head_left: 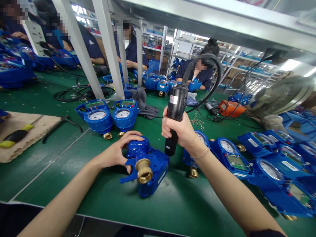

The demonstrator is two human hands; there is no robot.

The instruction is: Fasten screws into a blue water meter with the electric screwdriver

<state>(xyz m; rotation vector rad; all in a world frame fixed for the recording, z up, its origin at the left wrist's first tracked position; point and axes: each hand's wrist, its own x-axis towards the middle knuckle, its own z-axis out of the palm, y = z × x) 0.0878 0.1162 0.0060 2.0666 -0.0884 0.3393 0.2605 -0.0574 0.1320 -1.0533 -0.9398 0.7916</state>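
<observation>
On the green table, a blue water meter (153, 168) lies with its brass fitting facing me. My left hand (120, 149) is curled over its rounded left end, gripping it. Upright in my right hand (179, 130) is a black electric screwdriver (176, 102), with its lower end just above and right of the meter. Its thick cable loops up and to the right. Behind the held meter, two blue meters (98, 117) (123, 115) stand with their dials up. More blue meters (228, 148) sit to the right of my right forearm.
A wooden board (37, 126) with a yellow-and-black screwdriver (17, 135) and pliers (59, 123) is at left. Small screws (197, 122) lie beyond my right hand, near an orange box (230, 108). Metal posts (108, 49) rise behind the meters. Several people sit across the table.
</observation>
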